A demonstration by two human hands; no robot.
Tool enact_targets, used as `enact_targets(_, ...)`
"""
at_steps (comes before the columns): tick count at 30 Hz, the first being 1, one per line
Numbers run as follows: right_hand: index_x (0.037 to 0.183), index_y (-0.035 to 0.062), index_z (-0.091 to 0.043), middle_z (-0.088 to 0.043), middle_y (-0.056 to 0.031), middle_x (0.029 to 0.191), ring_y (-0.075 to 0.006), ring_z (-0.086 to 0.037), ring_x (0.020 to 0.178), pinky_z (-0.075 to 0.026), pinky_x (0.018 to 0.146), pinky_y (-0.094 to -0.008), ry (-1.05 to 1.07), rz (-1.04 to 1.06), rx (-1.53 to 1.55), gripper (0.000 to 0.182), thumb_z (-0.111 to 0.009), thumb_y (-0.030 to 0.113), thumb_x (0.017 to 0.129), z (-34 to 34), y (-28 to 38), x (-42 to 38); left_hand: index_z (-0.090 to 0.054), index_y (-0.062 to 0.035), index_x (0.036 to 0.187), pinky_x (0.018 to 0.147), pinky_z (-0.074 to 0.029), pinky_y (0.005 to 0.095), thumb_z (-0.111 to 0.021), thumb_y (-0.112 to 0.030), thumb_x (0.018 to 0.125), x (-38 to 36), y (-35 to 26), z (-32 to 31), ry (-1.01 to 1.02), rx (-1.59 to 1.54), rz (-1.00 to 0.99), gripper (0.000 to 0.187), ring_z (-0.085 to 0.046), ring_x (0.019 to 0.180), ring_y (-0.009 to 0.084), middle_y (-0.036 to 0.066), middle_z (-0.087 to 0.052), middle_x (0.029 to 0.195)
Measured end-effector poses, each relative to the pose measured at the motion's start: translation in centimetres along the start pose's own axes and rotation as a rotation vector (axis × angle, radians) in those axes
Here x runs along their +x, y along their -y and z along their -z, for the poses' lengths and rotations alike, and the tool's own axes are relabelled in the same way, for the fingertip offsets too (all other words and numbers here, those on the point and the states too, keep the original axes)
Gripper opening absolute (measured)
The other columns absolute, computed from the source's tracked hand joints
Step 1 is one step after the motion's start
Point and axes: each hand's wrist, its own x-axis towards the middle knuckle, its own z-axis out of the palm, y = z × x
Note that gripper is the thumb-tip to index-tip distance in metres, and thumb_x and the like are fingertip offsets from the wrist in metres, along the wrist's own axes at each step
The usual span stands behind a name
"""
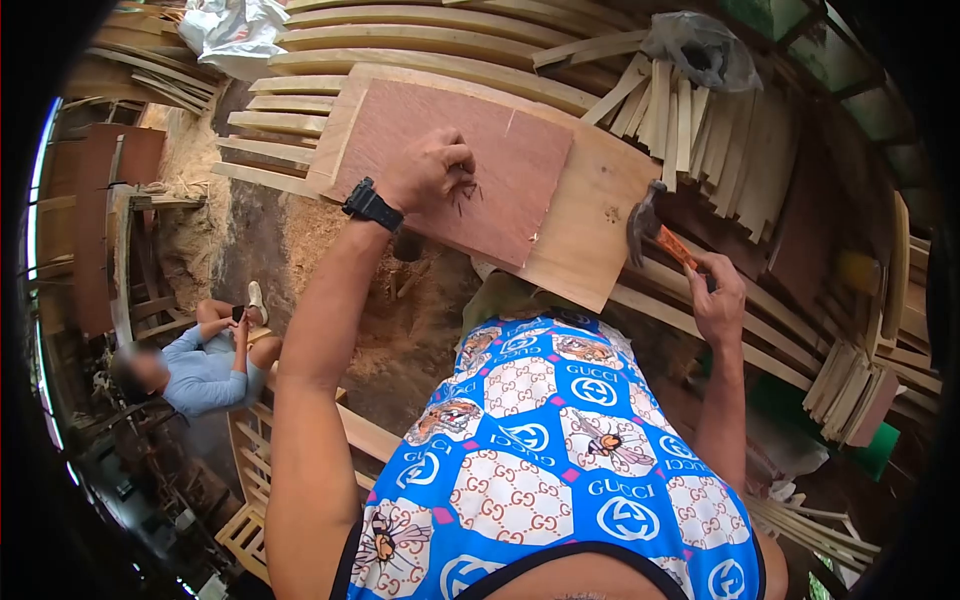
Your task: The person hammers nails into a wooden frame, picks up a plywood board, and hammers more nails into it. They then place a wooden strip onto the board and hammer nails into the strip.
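My left hand (432, 172), with a black watch (373, 205) on its wrist, is closed over the reddish plywood panel (520, 170). Several thin dark nails (464, 197) stick out from under its fingers. That panel lies on a larger, paler plywood board (600, 215), close to my body. Off the board's right edge, my right hand (718, 300) grips the orange handle of a claw hammer (650, 232). The hammer's metal head is over the board's right corner. A small pile of nails (612, 213) rests on the pale wood near it.
Long wooden slats (430, 62) lie beyond and under the board. Bundled strips (690, 125) and a clear plastic bag (703, 50) are at the upper right. A white sack (235, 35) sits at the upper left. To the left, a person (210, 365) sits above sawdust-covered ground (385, 320).
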Motion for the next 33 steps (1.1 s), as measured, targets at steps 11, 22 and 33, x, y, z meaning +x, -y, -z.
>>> enact_targets(11,0.112,-0.003,-0.067,-0.065,-0.0175,0.102,-0.0334,-0.066,0.091,-0.052,0.084,-0.0389,0.098,-0.018,0.021,0.031,-0.072,0.003,0.082,-0.3,-1.6,0.1,-0.071,0.0,0.111,0.067,-0.053,0.0326,-0.067,-0.008,0.1,-1.8,0.8,-1.1,-0.506,-0.3,0.321,0.015,-0.063,0.074,0.016,0.008,-0.072,0.088)
enact_targets(22,0.102,0.002,-0.065,-0.063,-0.0154,0.101,-0.0368,-0.063,0.092,-0.051,0.086,-0.0462,0.007,-0.133,-0.356,0.026,-0.063,0.002,0.076,0.6,-5.9,-1.1,-0.073,0.0011,0.103,0.06,-0.052,0.0237,-0.072,-0.009,0.097,1.3,7.3,1.5,-1.104,-0.776,0.634,0.012,-0.066,0.07,0.0097,0.005,-0.076,0.088)
enact_targets(33,0.086,-0.0024,-0.06,-0.056,-0.0092,0.073,-0.0185,-0.051,0.067,-0.044,0.064,-0.0334,0.17,-0.353,-0.173,0.023,-0.067,0.007,0.066,6.2,-7.7,-0.5,-0.075,0.0023,0.093,0.08,-0.054,0.0418,-0.071,-0.014,0.094,5.5,6.2,-2.0,-1.128,-0.232,0.614,0.017,-0.066,0.092,0.0343,0.02,-0.065,0.1)
